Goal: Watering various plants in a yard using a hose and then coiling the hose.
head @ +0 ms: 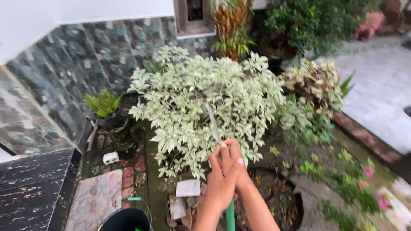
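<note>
My left hand and my right hand are pressed together around the end of a green hose, whose tip is hidden under the fingers. A thin jet of water shoots up and away from the fingers into a bushy plant with white-green leaves just ahead. Both forearms come in from the bottom edge.
A black bucket stands at the bottom left beside a patterned slab and a black marble ledge. A potted fern sits by the tiled wall. A round pot of dry leaves, pink flowers and a paved path lie to the right.
</note>
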